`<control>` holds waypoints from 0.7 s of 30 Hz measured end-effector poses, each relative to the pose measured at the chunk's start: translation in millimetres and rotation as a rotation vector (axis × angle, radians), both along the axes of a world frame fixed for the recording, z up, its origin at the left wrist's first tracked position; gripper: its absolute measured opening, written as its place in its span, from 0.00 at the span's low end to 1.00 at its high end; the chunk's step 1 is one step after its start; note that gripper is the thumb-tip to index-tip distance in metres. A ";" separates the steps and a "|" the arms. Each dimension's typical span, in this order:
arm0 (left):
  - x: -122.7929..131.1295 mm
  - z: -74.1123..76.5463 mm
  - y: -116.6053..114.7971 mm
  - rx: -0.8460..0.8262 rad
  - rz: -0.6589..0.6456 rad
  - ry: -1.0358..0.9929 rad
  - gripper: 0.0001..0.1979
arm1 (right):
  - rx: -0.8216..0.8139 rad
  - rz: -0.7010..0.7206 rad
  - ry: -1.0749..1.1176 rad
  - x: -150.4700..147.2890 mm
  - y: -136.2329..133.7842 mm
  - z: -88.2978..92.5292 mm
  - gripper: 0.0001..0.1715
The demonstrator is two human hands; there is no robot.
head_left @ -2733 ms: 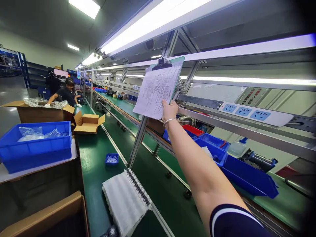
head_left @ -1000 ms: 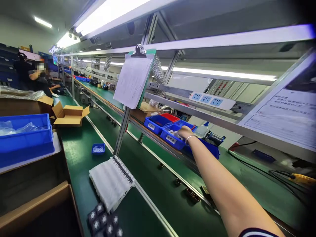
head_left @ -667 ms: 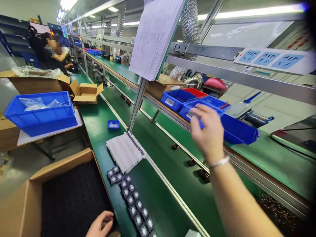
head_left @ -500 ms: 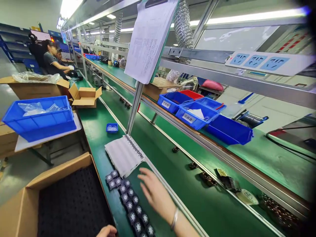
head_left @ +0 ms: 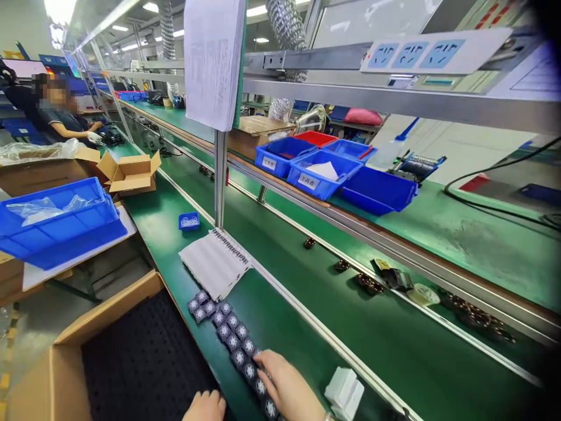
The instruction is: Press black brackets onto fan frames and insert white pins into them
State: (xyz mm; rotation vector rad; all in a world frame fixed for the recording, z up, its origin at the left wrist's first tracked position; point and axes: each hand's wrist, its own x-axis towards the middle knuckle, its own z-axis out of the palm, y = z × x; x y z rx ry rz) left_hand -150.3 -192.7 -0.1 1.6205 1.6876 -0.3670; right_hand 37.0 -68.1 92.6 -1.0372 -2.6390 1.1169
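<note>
Small black square cooling fans (head_left: 238, 358) with white spiral faces lie in rows along the front of the green bench. My right hand (head_left: 289, 386) reaches over the near part of these rows. Its fingertips touch the fans' right side, thumb and index finger apart. At the bottom edge, my left hand (head_left: 205, 406) is by the bench edge and the carton, its fingers curled; whatever they may hold is hidden. An open cardboard carton (head_left: 65, 377) lined with dark dotted foam stands left of the bench. White blocks (head_left: 345, 390) lie right of my right hand.
A stack of white sheets (head_left: 214, 263) lies beyond the fans, with a small blue tray (head_left: 189, 221) behind it. A metal post (head_left: 220, 181) rises from the bench. Blue bins (head_left: 322, 178) stand on the raised shelf. Another person (head_left: 61, 117) sits far left.
My right hand has moved down and nearer, from beside the fans onto them. My left hand has shifted slightly right. The view has turned right, bringing the white blocks into sight.
</note>
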 end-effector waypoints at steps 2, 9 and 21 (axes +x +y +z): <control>9.3 6.9 3.3 0.000 -0.068 0.006 0.26 | -0.014 -0.007 -0.062 20.9 -19.5 -25.3 0.22; 41.9 18.8 9.9 0.082 -0.253 0.025 0.17 | -0.167 -0.219 -0.075 105.9 -69.2 -62.5 0.23; 87.1 -47.1 -12.0 -0.063 -0.393 -0.037 0.09 | -0.221 -0.403 -0.185 210.4 -164.6 -163.0 0.27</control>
